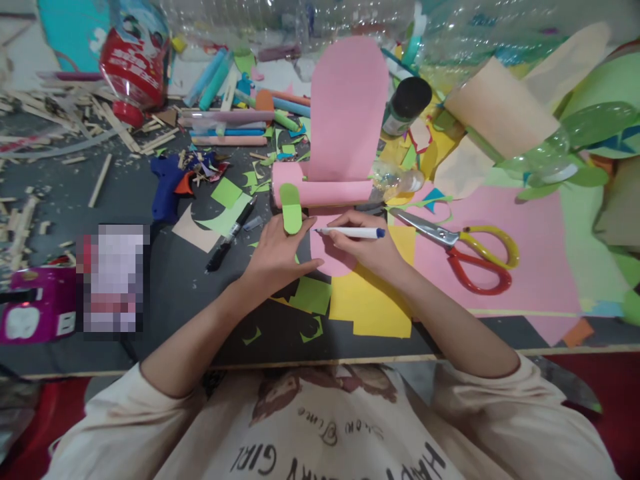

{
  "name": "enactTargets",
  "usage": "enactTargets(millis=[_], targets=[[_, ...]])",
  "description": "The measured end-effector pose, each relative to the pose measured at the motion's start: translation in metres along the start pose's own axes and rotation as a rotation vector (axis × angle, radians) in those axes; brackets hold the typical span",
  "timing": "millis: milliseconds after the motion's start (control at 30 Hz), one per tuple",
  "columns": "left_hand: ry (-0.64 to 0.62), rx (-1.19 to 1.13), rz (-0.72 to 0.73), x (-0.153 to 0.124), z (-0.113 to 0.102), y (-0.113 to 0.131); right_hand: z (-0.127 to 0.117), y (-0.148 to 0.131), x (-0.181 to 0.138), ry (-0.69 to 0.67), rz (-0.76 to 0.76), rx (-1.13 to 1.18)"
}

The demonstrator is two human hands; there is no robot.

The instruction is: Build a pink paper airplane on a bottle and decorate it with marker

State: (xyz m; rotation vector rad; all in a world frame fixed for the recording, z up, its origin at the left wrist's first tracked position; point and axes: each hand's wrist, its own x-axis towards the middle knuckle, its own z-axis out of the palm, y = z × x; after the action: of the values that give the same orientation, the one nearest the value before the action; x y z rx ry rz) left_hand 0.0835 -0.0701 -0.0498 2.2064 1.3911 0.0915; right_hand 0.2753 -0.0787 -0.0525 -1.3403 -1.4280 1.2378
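Between the fingers of my right hand (367, 241) is a white pen with a blue end (357, 233), its tip on the lower pink paper flap (333, 257). My left hand (283, 250) lies at the left side of that flap, fingers spread, thumb on its edge. Just above is a roll wrapped in pink paper (340, 192), with a clear bottle neck (400, 179) at its right end. A light green rounded strip (291, 210) hangs over the roll's left part, and a large rounded pink sheet (349, 107) stretches away behind it.
Scissors with red and yellow handles (457, 240) lie to the right on pink paper (540, 267). A black marker (230, 233), a blue glue gun (167, 187) and wood sticks (100, 180) lie left. Yellow paper (375, 307) and green scraps (313, 293) are near the front edge.
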Motion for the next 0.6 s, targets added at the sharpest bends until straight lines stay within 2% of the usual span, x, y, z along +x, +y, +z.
enactTargets(millis=[233,433,600], targets=[[-0.02,0.003,-0.011,0.0008,-0.0011,0.0005,-0.001,0.0008,-0.0019,0.061,0.01,0.019],[0.016,-0.013,0.02,-0.0002,-0.0005,-0.0021,-0.0031,0.0035,-0.0035,0.097,-0.007,-0.004],[-0.043,-0.015,-0.025,0.0005,-0.0042,0.002,-0.006,0.0016,-0.0046,0.118,0.012,0.0]])
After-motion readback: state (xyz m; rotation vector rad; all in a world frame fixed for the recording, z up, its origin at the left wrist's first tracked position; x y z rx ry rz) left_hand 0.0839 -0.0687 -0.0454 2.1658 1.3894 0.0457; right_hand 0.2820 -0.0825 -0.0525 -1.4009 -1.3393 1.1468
